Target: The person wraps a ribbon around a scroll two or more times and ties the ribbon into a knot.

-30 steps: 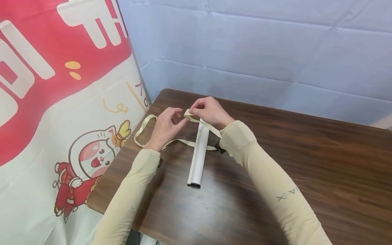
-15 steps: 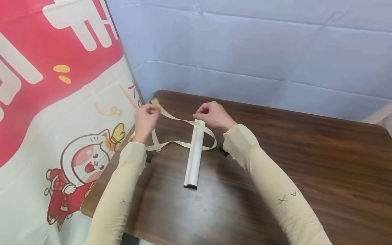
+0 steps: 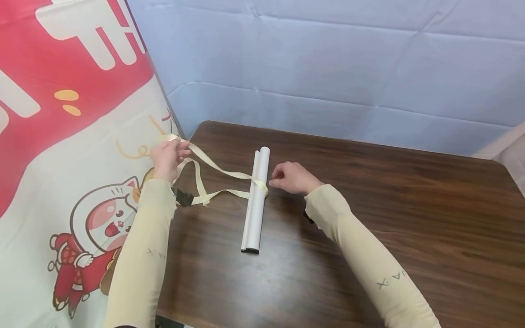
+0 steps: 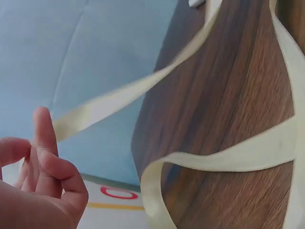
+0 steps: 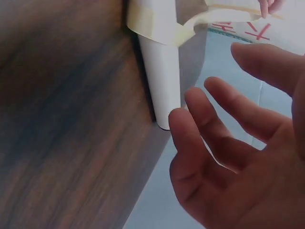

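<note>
My left fingers [image 4: 45, 129] grip the cream ribbon [image 3: 223, 171]; my left wrist view shows it running behind one upright finger. Only from my head do I see its whole loop around the white bar [image 3: 255, 209] on the worktop [image 3: 348, 237]. My right wrist view reveals my right fingers [image 5: 209, 117] loosely bent, apart, holding nothing.

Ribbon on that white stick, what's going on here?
A person's left hand holds the cream ribbon near the left edge of the table. It passes over the white stick, bends round its right side and runs back left underneath. The stick lies on the table. The right hand is beside it, fingers loosely bent, holding nothing.
</note>
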The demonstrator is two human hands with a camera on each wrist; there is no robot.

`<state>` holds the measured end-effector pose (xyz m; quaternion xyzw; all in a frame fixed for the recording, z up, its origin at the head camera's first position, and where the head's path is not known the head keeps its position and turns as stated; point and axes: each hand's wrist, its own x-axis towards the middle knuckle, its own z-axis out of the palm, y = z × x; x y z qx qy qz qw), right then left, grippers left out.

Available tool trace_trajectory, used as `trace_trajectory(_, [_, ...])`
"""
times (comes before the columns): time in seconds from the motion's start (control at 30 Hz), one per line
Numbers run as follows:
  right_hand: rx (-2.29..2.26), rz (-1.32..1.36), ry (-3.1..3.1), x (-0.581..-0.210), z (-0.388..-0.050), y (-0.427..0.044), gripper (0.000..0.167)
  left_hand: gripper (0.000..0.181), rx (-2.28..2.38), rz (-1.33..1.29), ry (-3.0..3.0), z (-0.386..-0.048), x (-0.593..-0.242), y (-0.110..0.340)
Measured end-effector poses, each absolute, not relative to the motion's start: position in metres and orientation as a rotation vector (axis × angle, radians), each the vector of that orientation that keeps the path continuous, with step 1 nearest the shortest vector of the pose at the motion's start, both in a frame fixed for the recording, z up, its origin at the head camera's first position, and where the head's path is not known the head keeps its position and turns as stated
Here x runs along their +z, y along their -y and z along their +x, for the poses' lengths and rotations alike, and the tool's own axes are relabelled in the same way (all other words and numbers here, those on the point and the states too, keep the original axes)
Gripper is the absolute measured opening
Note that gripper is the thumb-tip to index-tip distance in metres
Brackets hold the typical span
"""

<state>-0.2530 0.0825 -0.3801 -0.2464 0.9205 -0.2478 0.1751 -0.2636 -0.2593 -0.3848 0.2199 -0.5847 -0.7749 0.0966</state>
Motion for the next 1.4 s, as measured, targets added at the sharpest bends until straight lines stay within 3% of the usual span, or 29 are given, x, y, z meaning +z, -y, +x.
trace_trajectory(0.23, [-0.625, -0.87, -2.576, -0.391, -0.232, -0.073, 0.04, 0.014, -2.226, 0.781, 1.814, -0.274, -0.39, 0.272])
trace_trajectory(0.37, [-0.564, -0.928, -2.579, -0.397, -0.222, -0.066, 0.046, 0.029, -2.217, 0.836, 1.845, -0.276, -0.393, 0.276])
trace_trajectory(0.47, [-0.54, -0.977, -2.582, -0.401, -0.217, -0.062, 0.045, 0.037, -2.231, 0.837, 1.875, -0.276, -0.396, 0.279])
trace_trajectory(0.67, [-0.514, -1.048, -2.572, -0.404, -0.212, -0.057, 0.04, 0.031, -2.22, 0.812, 1.972, -0.27, -0.402, 0.281])
trace_trajectory(0.87, [-0.505, -1.071, -2.576, -0.404, -0.211, -0.055, 0.038, 0.055, -2.175, 0.826, 2.107, -0.266, -0.41, 0.283])
trace_trajectory(1.2, [-0.476, -1.091, -2.583, -0.406, -0.21, -0.054, 0.038, 0.045, -1.805, 0.843, 2.57, -0.271, -0.437, 0.295])
trace_trajectory(1.4, [-0.47, -1.075, -2.583, -0.406, -0.208, -0.053, 0.039, 0.029, -1.585, 0.811, 2.803, -0.266, -0.445, 0.296])
